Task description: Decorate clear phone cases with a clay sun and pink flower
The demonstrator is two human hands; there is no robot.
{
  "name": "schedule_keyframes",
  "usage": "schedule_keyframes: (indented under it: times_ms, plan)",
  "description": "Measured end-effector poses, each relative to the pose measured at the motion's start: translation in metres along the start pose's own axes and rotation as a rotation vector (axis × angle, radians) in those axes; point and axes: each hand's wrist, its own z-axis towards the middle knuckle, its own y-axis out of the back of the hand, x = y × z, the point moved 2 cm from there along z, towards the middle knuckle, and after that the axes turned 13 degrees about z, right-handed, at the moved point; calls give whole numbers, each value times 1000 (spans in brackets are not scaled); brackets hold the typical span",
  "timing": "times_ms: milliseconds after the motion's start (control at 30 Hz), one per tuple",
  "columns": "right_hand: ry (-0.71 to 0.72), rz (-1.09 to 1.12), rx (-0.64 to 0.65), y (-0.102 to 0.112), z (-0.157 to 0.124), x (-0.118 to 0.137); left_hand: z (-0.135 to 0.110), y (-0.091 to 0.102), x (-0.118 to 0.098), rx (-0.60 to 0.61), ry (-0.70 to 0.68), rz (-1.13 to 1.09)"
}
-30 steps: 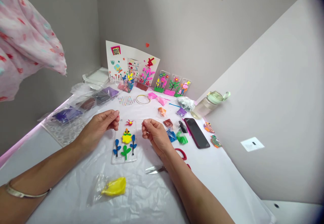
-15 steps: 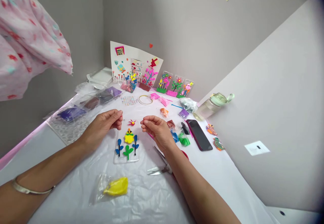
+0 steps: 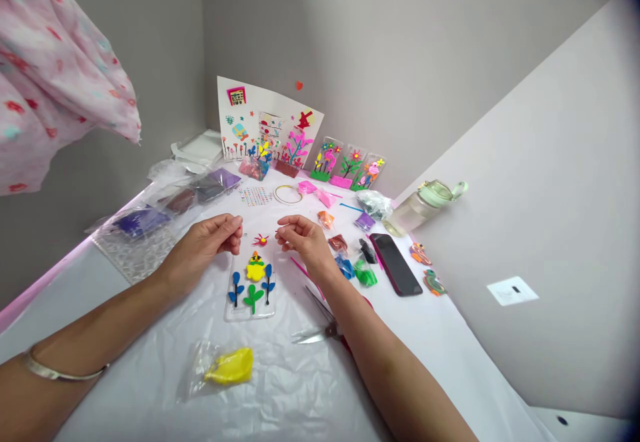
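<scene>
A clear phone case (image 3: 231, 311) lies on the table between my forearms. Clay shapes decorate it: a red sun (image 3: 261, 240) with a yellow centre, a yellow chick (image 3: 255, 269), blue flowers on dark stems and a green leafy plant (image 3: 253, 297). Over the case's upper left, my left hand (image 3: 217, 235) is closed in a pinch; what its fingertips hold, if anything, is hidden. At the upper right, my right hand (image 3: 305, 242) pinches a tiny dark reddish bit too small to name. Under my right forearm, scissors (image 3: 313, 335) lie partly covered.
Nearest me is a bag of yellow clay (image 3: 230, 367). To the right are several small clay packets, a phone (image 3: 396, 264) and a water bottle (image 3: 415, 209). Decorated cases (image 3: 327, 159) and a picture card (image 3: 250, 115) stand against the wall. Plastic bags (image 3: 143, 221) lie left.
My right hand has risen slightly and its fingers have shifted, showing more of a pink stick beside it. The left hand keeps its pinch almost in place. The view has tilted a little.
</scene>
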Motion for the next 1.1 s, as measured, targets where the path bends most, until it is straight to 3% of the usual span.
schedule_keyframes:
  times_ms: [333, 667, 1100]
  plan:
    - [55, -163, 43, 7, 4, -10, 1, -1, 0, 13, 14, 15]
    - [213, -566, 12, 6, 4, -14, -1, 0, 0, 12, 25, 11]
    - [269, -893, 31, 2, 8, -24, -1, -1, -2, 4, 14, 20]
